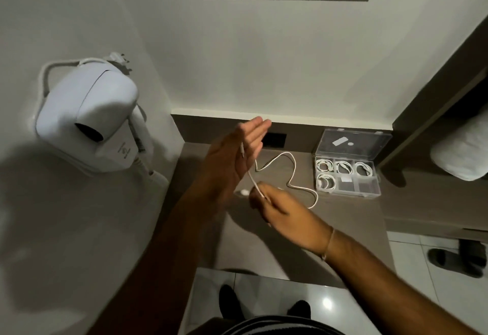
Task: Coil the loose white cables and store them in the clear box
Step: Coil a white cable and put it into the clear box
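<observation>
Head view — Operator A: Report hand states, referenced to the clear box [348,173].

Operator B: The left hand [232,160] is raised to the left of the box, palm flat, fingers extended and together. One end of the white cable [290,173] runs up against the palm; whether the thumb pins it there cannot be determined. The right hand [274,204] is below and left of the box, fingers pinched on the cable just short of the left palm. Judgement: the flat palm serves as a former, and the right hand feeds cable for the first wrap.

Operator A: Location of the remaining cable?

Operator B: It lies in loose bends on the counter [343,229], between the hands and the box, its far loop near the box's front left corner. No coil is formed yet.

Operator A: Box status?

Operator B: The lid [353,142] stands open at the back. Four compartments hold coiled cables [343,167]; the two at the front right appear unoccupied.

Operator A: Obstructions?

Operator B: A wall-mounted hair dryer [89,120] is well to the left of the box, clear of the work. A folded towel [462,149] sits on a shelf to the right. Nothing blocks the path to the box.
</observation>
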Tool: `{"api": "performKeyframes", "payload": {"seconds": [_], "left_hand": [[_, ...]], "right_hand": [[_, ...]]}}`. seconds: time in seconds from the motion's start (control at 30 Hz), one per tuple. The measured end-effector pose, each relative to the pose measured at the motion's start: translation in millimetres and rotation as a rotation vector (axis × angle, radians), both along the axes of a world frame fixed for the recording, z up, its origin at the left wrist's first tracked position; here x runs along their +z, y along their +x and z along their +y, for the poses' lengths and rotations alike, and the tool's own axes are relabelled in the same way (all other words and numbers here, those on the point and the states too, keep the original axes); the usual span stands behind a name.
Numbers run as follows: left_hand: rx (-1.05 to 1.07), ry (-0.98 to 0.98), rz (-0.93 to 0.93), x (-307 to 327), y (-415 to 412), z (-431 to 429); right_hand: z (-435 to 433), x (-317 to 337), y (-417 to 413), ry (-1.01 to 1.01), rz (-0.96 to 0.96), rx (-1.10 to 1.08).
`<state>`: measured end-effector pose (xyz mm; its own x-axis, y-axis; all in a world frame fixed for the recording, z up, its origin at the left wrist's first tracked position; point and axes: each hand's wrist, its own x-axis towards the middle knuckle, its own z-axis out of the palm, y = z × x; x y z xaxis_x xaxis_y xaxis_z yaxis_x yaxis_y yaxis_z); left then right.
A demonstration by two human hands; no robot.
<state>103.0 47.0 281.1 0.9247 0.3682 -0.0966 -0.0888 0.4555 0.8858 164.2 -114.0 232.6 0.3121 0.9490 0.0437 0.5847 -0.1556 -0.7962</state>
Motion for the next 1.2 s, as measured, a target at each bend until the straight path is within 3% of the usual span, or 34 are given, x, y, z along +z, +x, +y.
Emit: {"api": "performKeyframes", "payload": {"seconds": [0.13,0.23,0.3,0.37,0.53,0.63,0.73,0.8,0.9,0.97,1.0,1.1,1.2], "left_hand": [[0.070,0.401,0.129,-11.9,-5.4,-10.1],[-0.064,0.596,0.149,-11.1,-6.2,-18.3],[-0.229,0.556,0.122,-5.9,-9.2,-25.9],[-0.398,0.404,0.016,-2.1,-13.0,-33.5],[-0.460,-0.037,-0.177,14.2,-22.1,-39.2],[-0.434,-0.166,-0.302,28.2,-21.6,-40.7],[-0.291,-0.254,-0.403,34.5,-14.5,-34.4],[-0.140,-0.083,-0.353,31.0,-9.1,-23.0],[0.107,0.524,-0.081,15.9,-4.3,-6.3],[0.091,0.817,0.117,1.1,-6.1,-7.0],[0.027,0.846,0.173,-4.3,-7.8,-12.4],[-0.151,0.672,0.194,-14.1,-13.4,-29.6],[-0.257,0.385,0.113,-7.7,-19.2,-35.1]], "right_hand": [[-20.4,49.4,24.9,-0.212,-0.184,0.076],[-28.5,97.1,41.1,-0.231,-0.390,0.067],[-27.6,124.5,53.6,-0.147,-0.369,0.036],[-25.1,138.9,65.8,-0.052,-0.229,0.001],[-8.5,109.2,76.6,0.216,0.112,-0.110],[2.1,67.3,47.5,0.183,0.353,-0.107],[3.8,31.0,10.3,0.029,0.304,-0.076],[0.6,16.1,-6.6,-0.065,0.284,-0.028],[-9.7,20.8,-5.8,-0.047,0.206,0.006],[-15.5,40.9,9.7,-0.032,0.049,0.019],[-18.0,55.4,19.3,-0.032,-0.053,0.026],[-22.3,95.9,47.3,-0.034,-0.231,0.007],[-22.6,116.0,61.3,0.003,-0.135,0.003]]}}
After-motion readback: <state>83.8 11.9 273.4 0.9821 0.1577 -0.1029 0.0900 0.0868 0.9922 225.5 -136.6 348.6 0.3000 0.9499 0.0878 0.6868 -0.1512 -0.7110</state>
